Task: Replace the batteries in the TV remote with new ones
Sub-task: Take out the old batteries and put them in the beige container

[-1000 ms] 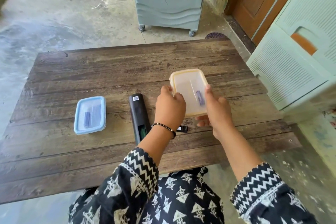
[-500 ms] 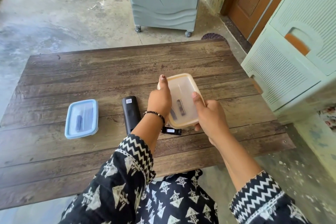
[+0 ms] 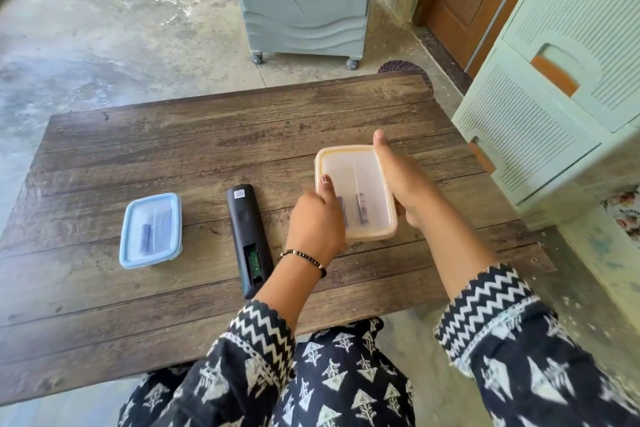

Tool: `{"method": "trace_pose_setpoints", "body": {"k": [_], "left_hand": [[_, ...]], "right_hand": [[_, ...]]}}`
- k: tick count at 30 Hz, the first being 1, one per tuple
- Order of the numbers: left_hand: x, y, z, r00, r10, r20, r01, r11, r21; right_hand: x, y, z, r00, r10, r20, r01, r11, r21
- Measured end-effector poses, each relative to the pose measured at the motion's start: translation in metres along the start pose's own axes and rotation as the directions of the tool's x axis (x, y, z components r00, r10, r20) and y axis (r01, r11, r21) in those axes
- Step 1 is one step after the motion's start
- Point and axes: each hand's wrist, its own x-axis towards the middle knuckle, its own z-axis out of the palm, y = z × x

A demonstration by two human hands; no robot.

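At the left of the wooden tabletop [image 3: 173, 135], a blue-lidded container [image 3: 151, 230] is lying flat with its lid on, and a dark battery-like piece is showing dimly through the cloudy plastic; its exact make is hard to tell. Just to its right, well apart from it, the black TV remote [image 3: 246, 236] is lying face down with its near end pointing toward the person, its battery compartment [image 3: 254, 260] standing open and showing a green board inside. The near tip of the remote is being hidden behind the left forearm.

The left hand [image 3: 317, 224], wearing a beaded bracelet [image 3: 306, 257] at the wrist, is curling around the near left edge of the orange-rimmed container [image 3: 355, 191], with its thumb pressing on the lid. The right hand [image 3: 403, 184] is gripping the container's right side, thumb stretching along the rim toward the far corner, fingers wrapping underneath and out of sight. The container is being held tilted, just above the tabletop. Through its frosted lid two dark batteries [image 3: 360, 208] are lying near the lower end, blurred by the plastic. Both patterned sleeves are being cut off at the bottom edge.
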Motion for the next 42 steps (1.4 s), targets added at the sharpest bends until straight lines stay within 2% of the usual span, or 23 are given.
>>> {"method": "trace_pose_setpoints", "body": {"k": [3, 6, 11, 14, 16, 19, 21, 23, 28, 31, 36, 42], "left_hand": [[-0.004, 0.004, -0.002, 0.999, -0.025, 0.047, 0.025, 1.000, 0.010], [-0.004, 0.007, -0.005, 0.999, -0.015, 0.039, 0.016, 1.000, -0.026], [0.003, 0.006, -0.003, 0.998, -0.061, 0.036, 0.065, 0.987, -0.146], [0.009, 0.008, -0.001, 0.999, -0.016, 0.047, 0.019, 0.997, -0.080], [0.010, 0.010, 0.001, 0.996, -0.013, 0.093, 0.019, 0.997, -0.069], [0.013, 0.018, 0.006, 0.985, -0.006, 0.174, 0.027, 0.992, -0.120], [0.021, 0.026, 0.012, 0.977, -0.002, 0.215, 0.037, 0.986, -0.162], [0.033, 0.039, 0.020, 0.975, 0.025, 0.220, 0.015, 0.984, -0.179], [0.085, 0.070, 0.048, 0.975, 0.158, 0.155, -0.145, 0.985, -0.088], [0.124, 0.084, 0.070, 0.984, 0.128, 0.125, -0.113, 0.986, -0.118], [0.182, 0.096, 0.096, 0.991, 0.072, 0.117, -0.053, 0.985, -0.162], [0.214, 0.101, 0.116, 0.991, 0.075, 0.115, -0.043, 0.965, -0.258]], "right_hand": [[0.006, -0.011, 0.001, 0.994, -0.096, -0.059, 0.086, 0.984, -0.155], [0.004, -0.016, 0.000, 0.988, -0.152, -0.031, 0.140, 0.960, -0.242], [-0.009, -0.003, -0.021, 0.985, -0.065, 0.161, 0.081, 0.992, -0.095], [-0.022, 0.015, -0.029, 0.971, -0.021, 0.237, 0.004, 0.997, 0.072], [-0.020, 0.020, -0.032, 0.980, -0.070, 0.184, 0.039, 0.985, 0.167], [-0.004, 0.018, -0.043, 0.993, -0.119, 0.021, 0.109, 0.957, 0.270], [0.011, 0.017, -0.051, 0.991, -0.126, -0.039, 0.132, 0.948, 0.291], [0.030, 0.016, -0.060, 0.988, -0.127, -0.092, 0.149, 0.946, 0.287], [0.087, 0.009, -0.081, 0.967, -0.102, -0.235, 0.184, 0.915, 0.359], [0.119, 0.005, -0.091, 0.959, -0.086, -0.271, 0.193, 0.896, 0.401], [0.170, 0.001, -0.097, 0.969, -0.027, -0.246, 0.154, 0.844, 0.513], [0.212, 0.006, -0.098, 0.965, 0.044, -0.257, 0.118, 0.807, 0.579]]}}
